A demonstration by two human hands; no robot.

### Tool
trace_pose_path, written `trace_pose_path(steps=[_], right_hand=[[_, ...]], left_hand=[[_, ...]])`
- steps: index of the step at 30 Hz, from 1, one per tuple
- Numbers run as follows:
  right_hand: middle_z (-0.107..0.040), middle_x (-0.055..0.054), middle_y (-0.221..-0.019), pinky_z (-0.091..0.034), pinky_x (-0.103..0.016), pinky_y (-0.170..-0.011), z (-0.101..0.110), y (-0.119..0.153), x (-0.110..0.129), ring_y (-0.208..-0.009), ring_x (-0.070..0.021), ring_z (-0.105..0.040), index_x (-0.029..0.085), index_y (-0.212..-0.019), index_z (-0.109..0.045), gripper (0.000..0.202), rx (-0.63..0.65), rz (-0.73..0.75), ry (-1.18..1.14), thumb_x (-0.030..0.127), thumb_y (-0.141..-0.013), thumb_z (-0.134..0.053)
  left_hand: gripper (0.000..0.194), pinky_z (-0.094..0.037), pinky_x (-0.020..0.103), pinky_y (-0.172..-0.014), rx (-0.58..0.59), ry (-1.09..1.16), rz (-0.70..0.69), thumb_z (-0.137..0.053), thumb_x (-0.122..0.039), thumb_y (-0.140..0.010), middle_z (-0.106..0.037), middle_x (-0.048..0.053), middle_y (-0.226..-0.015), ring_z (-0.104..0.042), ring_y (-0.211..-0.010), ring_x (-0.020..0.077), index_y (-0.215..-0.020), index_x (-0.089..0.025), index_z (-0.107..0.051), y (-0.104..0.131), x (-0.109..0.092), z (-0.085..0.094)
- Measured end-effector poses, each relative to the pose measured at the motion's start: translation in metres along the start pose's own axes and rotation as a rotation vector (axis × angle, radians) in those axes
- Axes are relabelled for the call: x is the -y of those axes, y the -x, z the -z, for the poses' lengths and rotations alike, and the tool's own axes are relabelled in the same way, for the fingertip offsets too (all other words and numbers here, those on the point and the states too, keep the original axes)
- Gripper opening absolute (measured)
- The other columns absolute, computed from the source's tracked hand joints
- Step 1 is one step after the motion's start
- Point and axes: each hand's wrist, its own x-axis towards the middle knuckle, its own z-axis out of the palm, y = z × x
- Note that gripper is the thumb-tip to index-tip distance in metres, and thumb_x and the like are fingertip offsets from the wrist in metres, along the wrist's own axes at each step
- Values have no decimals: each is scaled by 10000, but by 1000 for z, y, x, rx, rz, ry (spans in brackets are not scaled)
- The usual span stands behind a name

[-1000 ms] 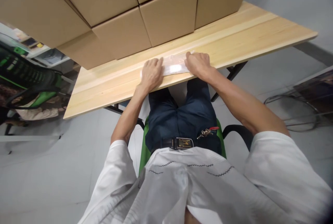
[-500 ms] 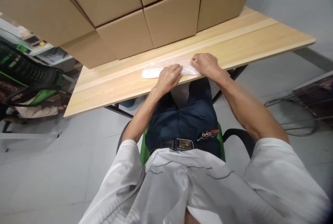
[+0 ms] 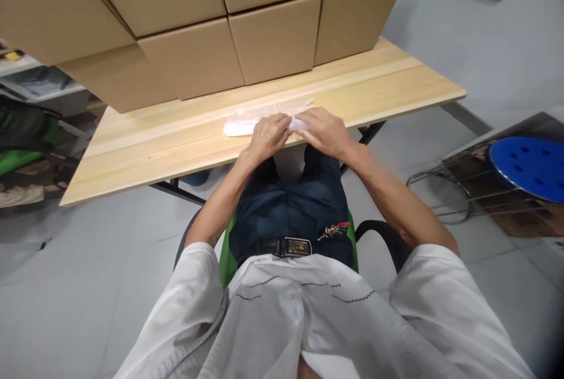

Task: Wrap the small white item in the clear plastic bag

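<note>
A long, folded piece of clear and white plastic (image 3: 240,126) lies along the near edge of the wooden table (image 3: 176,144). My left hand (image 3: 270,134) is closed on the middle of it, fingers curled over the white fold. Close beside it on the right, my right hand (image 3: 324,130) grips the plastic's right part, its thumb low near the table edge. The fingertips of both hands nearly meet. Thin, crinkled film spreads behind the fold, towards the boxes.
Stacked cardboard boxes (image 3: 275,41) stand along the table's back. On the right are a blue round stool (image 3: 531,167) and looped cables on the floor. A dark and green chair (image 3: 26,138) is at the far left.
My right hand has come closer to my left hand along the plastic. The whole view has shifted, bringing the blue stool into sight at the right.
</note>
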Motion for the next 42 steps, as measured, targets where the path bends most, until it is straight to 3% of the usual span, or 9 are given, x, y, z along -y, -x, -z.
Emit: trace_pose_path(steps=[4, 7, 12, 23, 27, 30, 33, 36, 42], right_hand=[[-842, -277, -1657, -633, -614, -1255, -20, -4, 10, -1531, -467, -751, 137, -1786, -695, 622, 71, 38, 13, 319, -1200, -589], [-863, -261, -1578, -625, -572, -1179, -23, -7, 7, -1464, -458, -752, 164, -1677, -756, 525, 78, 11, 61, 289, -1193, -592], [-877, -237, -1499, -589, -515, -1062, -17, -13, 12, -1368, -439, -756, 196, -1521, -834, 412, 103, -35, 144, 247, -1207, -572], [-868, -288, -1495, -557, -508, -1018, 0, -17, 42, -1365, -463, -762, 130, -1510, -828, 410, 218, -56, 230, 324, -1246, -582], [-869, -288, -1464, -571, -567, -1100, -11, -16, 37, -1383, -484, -729, 143, -1488, -844, 404, 166, 28, 193, 359, -1235, -615], [-870, -291, -1456, -580, -626, -1129, -20, -14, 34, -1387, -509, -703, 168, -1496, -855, 419, 78, 78, 158, 361, -1236, -589], [-874, -293, -1472, -590, -619, -1126, -25, -14, 37, -1367, -503, -719, 152, -1574, -818, 458, 81, 67, 145, 341, -1242, -566], [-884, -290, -1459, -591, -562, -1110, -24, -15, 42, -1358, -473, -740, 129, -1584, -800, 450, 128, 29, 165, 316, -1260, -551], [-891, -271, -1431, -602, -522, -1039, -17, -18, 33, -1325, -443, -764, 171, -1357, -885, 465, 113, -20, 114, 371, -1308, -469]], left_hand=[[412, -623, 535, -1241, -8, 22, -12, -593, -361, -1271, -866, 219, -1653, -810, -1522, 418, -1594, -224, -809, 1, 4, -2], [435, -614, 530, -1261, 2, 29, 5, -599, -362, -1272, -858, 218, -1671, -807, -1539, 412, -1651, -233, -771, 4, 6, -2], [507, -600, 548, -1316, 35, 30, 1, -589, -327, -1239, -842, 234, -1688, -791, -1582, 418, -1709, -198, -728, 12, 10, 5], [655, -639, 596, -1340, 8, 140, -88, -615, -230, -1016, -862, 216, -1701, -818, -1549, 425, -1638, -177, -816, 15, 35, 10], [722, -657, 558, -1327, 20, 203, -73, -616, -236, -956, -885, 220, -1660, -850, -1497, 404, -1635, -135, -842, 17, 41, 17], [746, -670, 525, -1307, 40, 248, -43, -612, -231, -916, -906, 181, -1622, -861, -1464, 381, -1614, -165, -865, 19, 40, 25], [741, -682, 516, -1282, 56, 291, -39, -609, -224, -877, -924, 158, -1576, -868, -1434, 371, -1562, -192, -888, 20, 37, 30], [724, -694, 511, -1243, 64, 301, -17, -610, -236, -885, -926, 175, -1558, -876, -1379, 369, -1554, -169, -880, 21, 34, 33], [551, -693, 515, -1189, 76, 290, 52, -648, -382, -1069, -936, 192, -1485, -870, -1306, 373, -1514, -159, -882, 25, 37, 42]])
